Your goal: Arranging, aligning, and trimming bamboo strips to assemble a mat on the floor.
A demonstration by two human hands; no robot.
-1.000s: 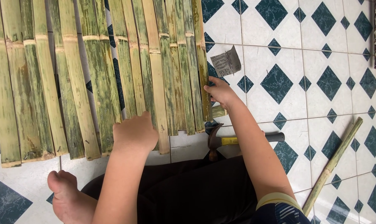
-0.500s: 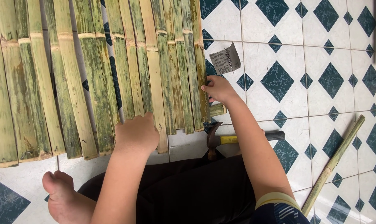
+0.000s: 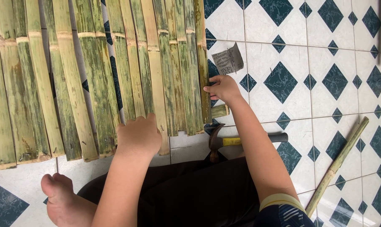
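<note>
Head view, bamboo: a row of split green-and-yellow bamboo slats [image 3: 94,80] lies side by side on the white floor tiles with dark teal diamonds [image 3: 278,82], filling the upper left and centre of the frame, their cut ends ragged along the lower edge.
Head view, left hand: the left hand [image 3: 139,135] rests palm down at lower centre on the near ends of the slats, fingers curled over them, pressing rather than clasping.
Head view, right hand: the right hand [image 3: 222,88], just right of centre, pinches the outermost slat at the right edge of the row with its fingertips.
Head view, cross piece: a short round bamboo stub [image 3: 219,111] pokes out from under the row, just below that hand.
Head view, tools: a claw hammer with a yellow and black handle [image 3: 241,141] lies on the tiles beside the right forearm (partly hidden by it).
Head view, surroundings: a small grey paper packet [image 3: 227,59] lies above the right hand; a loose green bamboo stick [image 3: 338,162] lies slanted at lower right; a bare foot [image 3: 62,199] shows at lower left.
</note>
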